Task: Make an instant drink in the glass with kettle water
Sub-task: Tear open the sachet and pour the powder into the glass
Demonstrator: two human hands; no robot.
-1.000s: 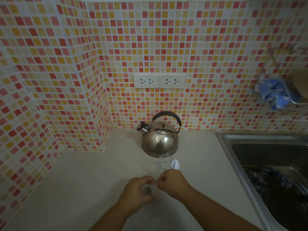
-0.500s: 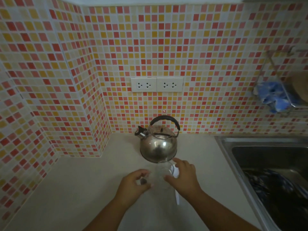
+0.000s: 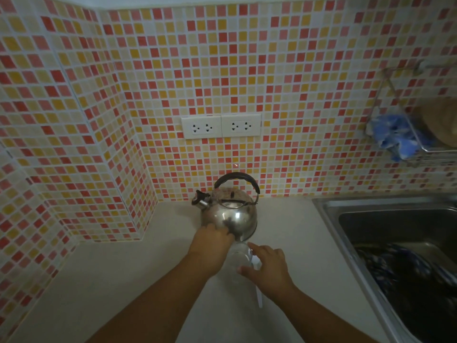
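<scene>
The steel kettle with a black handle stands on the counter against the tiled back wall, spout pointing left. Just in front of it stands the clear glass, upright. My left hand reaches forward, its fingers stretched against the kettle's lower front, and nothing shows in it. My right hand wraps the glass from the right, thumb on the near side and forefinger at the rim. A white spoon lies on the counter, partly under my right hand. What is in the glass cannot be made out.
A steel sink fills the right side, with dark patterned cloth in it. A wire rack with a blue cloth hangs on the wall above. Two white sockets sit above the kettle. A tiled wall corner juts out at the left.
My hands were together in front of the glass. My left hand has moved forward to the kettle. My right hand has closed round the glass, uncovering the spoon's handle.
</scene>
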